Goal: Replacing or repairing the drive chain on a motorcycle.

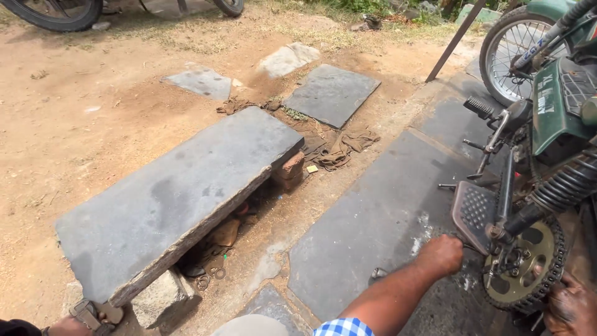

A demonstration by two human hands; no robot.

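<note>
Greasy metal fills the lower right of the frame: the sprocket (521, 264) with its chain. The right hand (443, 254), a closed fist, sits just left of it, seemingly gripping something I cannot make out. The left hand (571, 307) touches the sprocket's lower right edge; its grip is unclear. Both are close.
</note>
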